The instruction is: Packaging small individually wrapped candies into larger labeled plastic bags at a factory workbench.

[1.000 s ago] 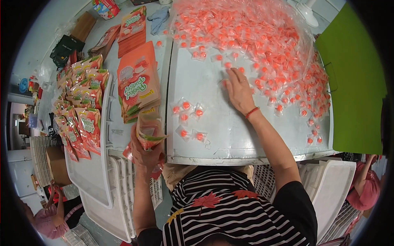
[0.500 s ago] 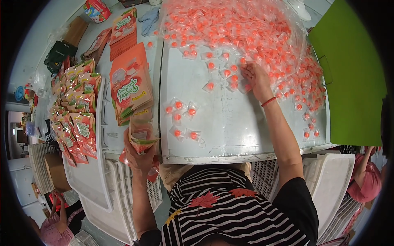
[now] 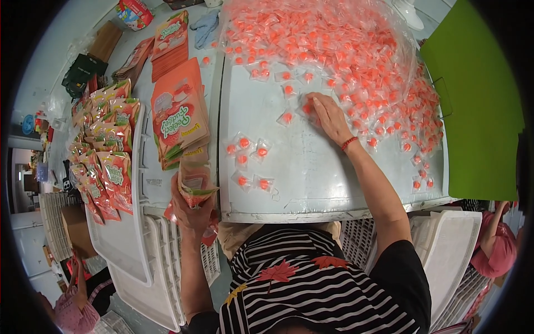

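Note:
My left hand (image 3: 192, 216) is wrapped round an upright pouch (image 3: 196, 179) beside the table's front left corner, and the pouch's mouth is spread apart. On the table, my right hand (image 3: 329, 116) is cupped palm down over several clear-wrapped red candies (image 3: 307, 107). Its fingers are together and curled, and what lies under the palm is hidden. Single wrapped candies (image 3: 287, 118) lie just left of it. A small group of wrapped candies (image 3: 243, 143) sits nearer the table's left edge. Beyond my left hand lies a stack of flat printed pouches (image 3: 179, 114).
A large heap of wrapped candies (image 3: 334, 42) covers the table's far side and right. Filled pouches (image 3: 114, 170) stand in a white crate (image 3: 140, 234) at left. A green board (image 3: 473, 100) borders the right. Other people (image 3: 78, 312) are at the lower left and right edges.
My right hand has moved left and slightly nearer, from the heap's edge onto the loose candies, and has turned palm down. My left hand still holds the pouch in nearly the same place.

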{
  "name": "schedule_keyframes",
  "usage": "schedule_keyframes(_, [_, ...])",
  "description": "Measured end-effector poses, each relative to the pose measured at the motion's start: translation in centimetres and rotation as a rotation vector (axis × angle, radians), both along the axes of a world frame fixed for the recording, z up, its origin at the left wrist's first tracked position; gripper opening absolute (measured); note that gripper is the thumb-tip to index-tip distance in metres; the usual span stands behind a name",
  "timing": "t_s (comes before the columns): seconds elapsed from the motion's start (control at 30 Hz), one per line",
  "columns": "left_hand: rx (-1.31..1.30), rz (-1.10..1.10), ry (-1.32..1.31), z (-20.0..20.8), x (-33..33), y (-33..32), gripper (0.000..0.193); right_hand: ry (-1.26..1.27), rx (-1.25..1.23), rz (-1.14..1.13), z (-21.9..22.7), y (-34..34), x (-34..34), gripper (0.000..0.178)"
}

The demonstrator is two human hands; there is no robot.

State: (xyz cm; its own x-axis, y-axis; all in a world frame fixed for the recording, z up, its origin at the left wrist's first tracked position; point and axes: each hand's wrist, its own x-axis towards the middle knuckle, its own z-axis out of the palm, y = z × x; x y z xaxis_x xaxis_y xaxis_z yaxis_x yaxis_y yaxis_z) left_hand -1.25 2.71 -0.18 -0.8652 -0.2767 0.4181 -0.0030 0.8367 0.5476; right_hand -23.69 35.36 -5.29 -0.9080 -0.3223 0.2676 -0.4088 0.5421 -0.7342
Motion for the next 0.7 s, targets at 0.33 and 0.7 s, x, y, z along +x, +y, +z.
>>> schedule_keyframes(0.33, [0.018, -0.003, -0.012, -0.6, 0.1, -0.3, 0.091, -0.426, -0.578, 0.025, -0.8, -1.2, -0.1, 0.05])
schedule_keyframes(0.7, [-0.033, -0.03, 0.004, -0.2, -0.2, 0.8, 0.09, 0.36, 0.279, 0.353, -1.3, -9.9, 5.6, 0.035])
